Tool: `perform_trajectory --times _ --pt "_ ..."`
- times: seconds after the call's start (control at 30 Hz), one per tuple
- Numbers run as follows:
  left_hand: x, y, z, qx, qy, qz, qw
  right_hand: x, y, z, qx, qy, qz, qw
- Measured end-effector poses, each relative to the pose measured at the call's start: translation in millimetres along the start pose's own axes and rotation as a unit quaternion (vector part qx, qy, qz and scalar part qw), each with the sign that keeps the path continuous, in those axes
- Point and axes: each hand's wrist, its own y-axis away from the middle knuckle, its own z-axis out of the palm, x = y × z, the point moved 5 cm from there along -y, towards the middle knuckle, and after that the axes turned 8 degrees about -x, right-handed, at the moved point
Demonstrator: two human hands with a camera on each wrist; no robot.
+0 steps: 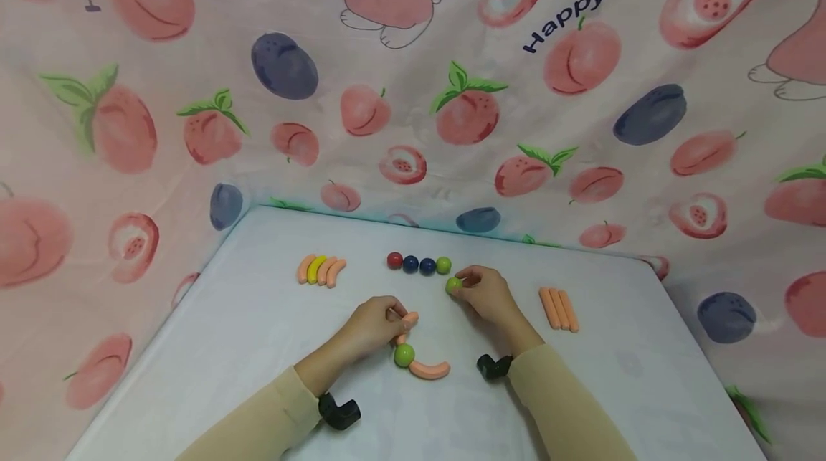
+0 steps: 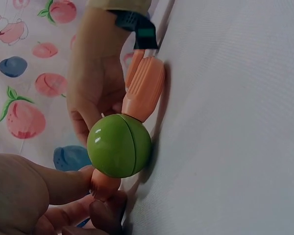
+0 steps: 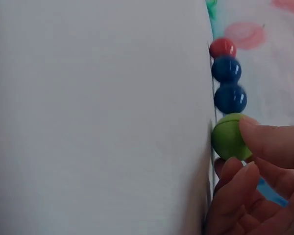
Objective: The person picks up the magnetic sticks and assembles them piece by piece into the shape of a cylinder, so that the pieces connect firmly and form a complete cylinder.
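My left hand (image 1: 374, 321) pinches a curved orange piece (image 1: 411, 317) between thumb and fingers. That piece meets a green ball (image 1: 404, 355), and a second curved orange piece (image 1: 430, 371) joins the ball's other side. In the left wrist view the ball (image 2: 118, 146) shows a seam, and the far piece (image 2: 146, 88) has ridges. My right hand (image 1: 488, 294) holds another green ball (image 1: 454, 286) at its fingertips, just in front of the row of balls. The right wrist view shows the thumb on this ball (image 3: 230, 136).
At the back of the white table (image 1: 258, 375) are a red ball (image 1: 395, 260), two dark blue balls (image 1: 410, 264) and a green ball (image 1: 443, 265). Curved orange pieces and a yellow one (image 1: 317, 269) lie left; straight orange sticks (image 1: 558, 309) lie right. A fruit-patterned cloth (image 1: 400, 88) hangs behind.
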Motion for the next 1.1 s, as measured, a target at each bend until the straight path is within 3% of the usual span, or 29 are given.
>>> perform_trajectory --times 0.3,0.5,0.9,1.1 --pt "2.4 -1.8 1.0 -0.008 0.001 -0.002 1.0 -6.8 31.1 21.9 -0.047 0.002 -0.046 0.9979" --pt "6.3 -2.2 1.4 -0.014 -0.002 0.0 0.9999 -12.2 45.0 30.0 -0.055 0.009 -0.064 0.9964" --pt "6.0 -7.8 4.2 -0.025 -0.034 0.001 0.9991 -14.4 53.2 37.6 -0.06 0.012 -0.086 0.9944" --pt "5.6 -7.2 4.1 -0.027 -0.037 0.0 0.999 -14.8 54.0 37.4 -0.059 0.005 -0.077 0.9953"
